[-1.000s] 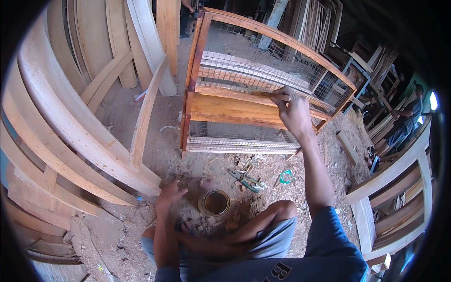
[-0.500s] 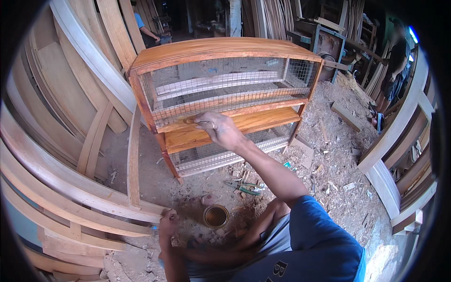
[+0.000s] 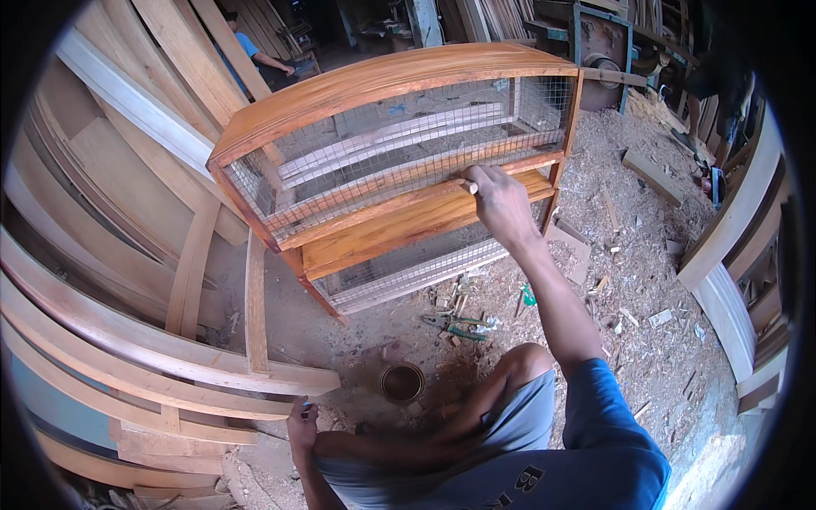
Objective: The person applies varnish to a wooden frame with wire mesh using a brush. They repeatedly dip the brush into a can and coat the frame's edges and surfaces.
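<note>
In front of me stands a varnished wooden cabinet (image 3: 399,81) with wire mesh (image 3: 365,166) across its upper and lower openings. My right hand (image 3: 503,202) is closed on what looks like a brush (image 3: 473,188); only its pale, round handle end shows, and its head is hidden. The hand is at the cabinet's middle rail (image 3: 408,202), right of centre. Lower left, my left hand (image 3: 303,427) is beside my knee, close to the ends of curved boards. Its fingers are curled, with a small dark bluish spot at them that I cannot make out.
An open can (image 3: 402,383) of brown liquid stands on the floor between my legs and the cabinet. Pliers with green handles (image 3: 457,328) lie among wood scraps. Curved wooden frames (image 3: 161,348) crowd the left; more frames (image 3: 731,229) lean at right. A person (image 3: 255,55) sits behind.
My right hand has moved rightward along the middle rail, from near its left part to right of centre. My view has tilted and shifted slightly. The left hand stays low by my knee.
</note>
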The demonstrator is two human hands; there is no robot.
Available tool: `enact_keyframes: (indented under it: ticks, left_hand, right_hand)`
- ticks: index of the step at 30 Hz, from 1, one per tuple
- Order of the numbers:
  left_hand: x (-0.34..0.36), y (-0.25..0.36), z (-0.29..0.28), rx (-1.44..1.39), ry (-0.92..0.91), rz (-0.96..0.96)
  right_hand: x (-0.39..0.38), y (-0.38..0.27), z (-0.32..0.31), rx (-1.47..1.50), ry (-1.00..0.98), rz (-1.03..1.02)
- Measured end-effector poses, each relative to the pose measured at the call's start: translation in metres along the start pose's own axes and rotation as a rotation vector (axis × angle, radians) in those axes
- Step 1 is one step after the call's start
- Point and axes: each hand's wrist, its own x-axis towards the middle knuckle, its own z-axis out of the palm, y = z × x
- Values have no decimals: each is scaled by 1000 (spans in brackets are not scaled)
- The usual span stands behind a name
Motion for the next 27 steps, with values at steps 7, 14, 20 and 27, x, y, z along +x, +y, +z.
enact_keyframes:
  ticks: [7,14,20,27]
  left_hand:
    - [14,-22,12,300,-217,-5]
    - [10,-32,9,147,-162,-158]
    - [19,-33,13,273,-254,-74]
    - [22,-34,9,330,-283,-152]
  right_hand:
    - [3,-139,77,403,74,-300]
    - [-25,-72,65,713,184,34]
    - [-129,35,29,853,652,839]
    - [-144,76,54,814,711,965]
